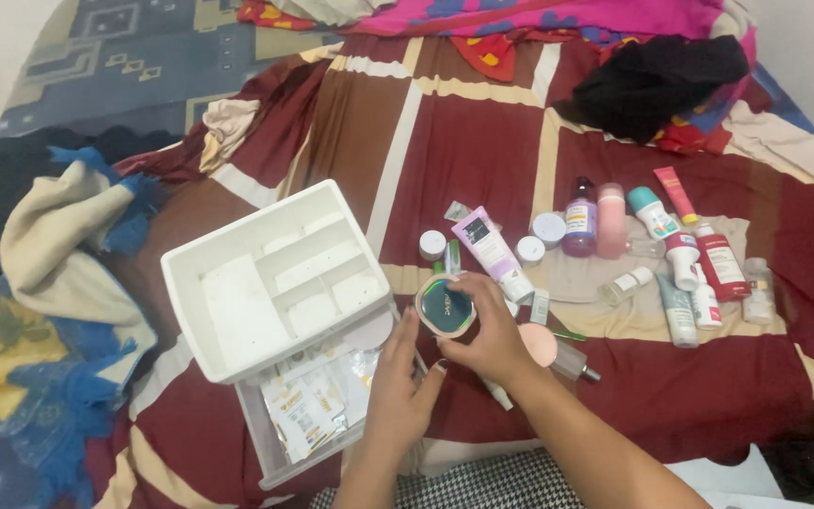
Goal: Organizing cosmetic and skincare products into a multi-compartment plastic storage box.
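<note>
Now the right hand curls its fingers around a round compact with a dark green lid, gripping its rim just beside a lilac tube. Under it, the left hand hovers half-curled, fingertips close to the compact. Left of both sits a white divided organizer, its drawer holding sachets, on a maroon patchwork bedspread.

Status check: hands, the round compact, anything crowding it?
Right hand grips round compact by its rim. Left hand open just below it. White organizer to the left, lilac tube and bottles close behind.
</note>
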